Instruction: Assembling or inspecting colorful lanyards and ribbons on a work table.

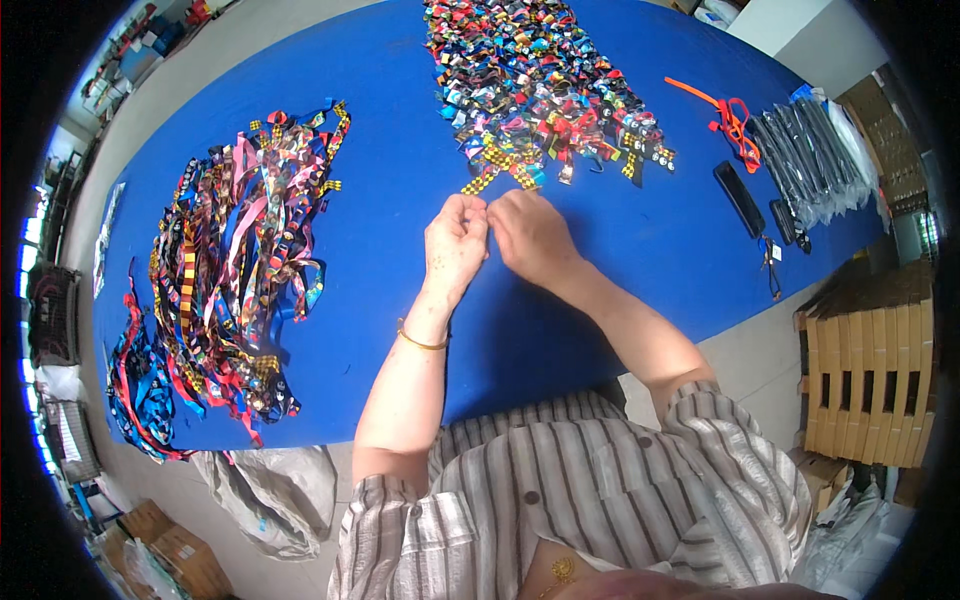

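Both my hands meet over the middle of the blue table, knuckles almost touching. My left hand point(458, 240) is closed in a pinch, and a gold bangle circles that wrist. Beside it my right hand point(532, 238) is closed too, fingers curled towards the left. Whatever lies between the fingertips is small and hidden by them. Just beyond the fingers, a yellow-and-black checked ribbon point(480, 183) sticks out at the near edge of a dense heap of colourful ribbon pieces point(530, 80); I cannot tell if my fingers touch it.
Long printed straps point(240, 230) lie bundled on the table's left, with a blue-and-red bundle point(145, 385) nearer. At right are an orange cord point(735, 130), plastic-wrapped dark packets point(815, 155), a black case point(738, 198) and small scissors point(771, 270). Stacked cardboard point(865, 380) stands beside the table point(385, 130).
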Action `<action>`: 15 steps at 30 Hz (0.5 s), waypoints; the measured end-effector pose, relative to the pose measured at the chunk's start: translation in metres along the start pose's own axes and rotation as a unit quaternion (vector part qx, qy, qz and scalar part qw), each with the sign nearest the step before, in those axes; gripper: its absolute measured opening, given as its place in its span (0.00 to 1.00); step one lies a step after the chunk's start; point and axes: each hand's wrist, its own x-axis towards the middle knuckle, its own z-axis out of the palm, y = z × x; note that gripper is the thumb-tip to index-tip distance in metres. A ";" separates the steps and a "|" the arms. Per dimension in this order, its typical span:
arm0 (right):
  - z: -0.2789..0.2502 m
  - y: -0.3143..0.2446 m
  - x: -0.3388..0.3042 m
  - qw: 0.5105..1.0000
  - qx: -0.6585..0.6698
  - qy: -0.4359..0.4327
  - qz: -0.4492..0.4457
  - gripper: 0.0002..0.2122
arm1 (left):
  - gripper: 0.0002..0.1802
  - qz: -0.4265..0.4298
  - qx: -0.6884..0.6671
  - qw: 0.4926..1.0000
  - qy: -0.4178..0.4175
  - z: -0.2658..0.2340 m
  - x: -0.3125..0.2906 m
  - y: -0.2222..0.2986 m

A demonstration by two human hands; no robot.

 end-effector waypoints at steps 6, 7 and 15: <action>0.006 0.001 -0.004 0.999 0.015 0.040 -0.020 0.01 | 0.04 0.018 0.022 1.000 0.002 0.002 -0.002 0.002; 0.006 0.003 -0.004 0.999 0.014 0.042 -0.018 0.01 | 0.04 0.015 0.021 1.000 0.003 0.002 -0.002 0.002; 0.003 0.007 -0.003 0.997 0.042 0.059 -0.034 0.03 | 0.04 0.005 -0.005 1.000 -0.010 0.002 0.000 0.001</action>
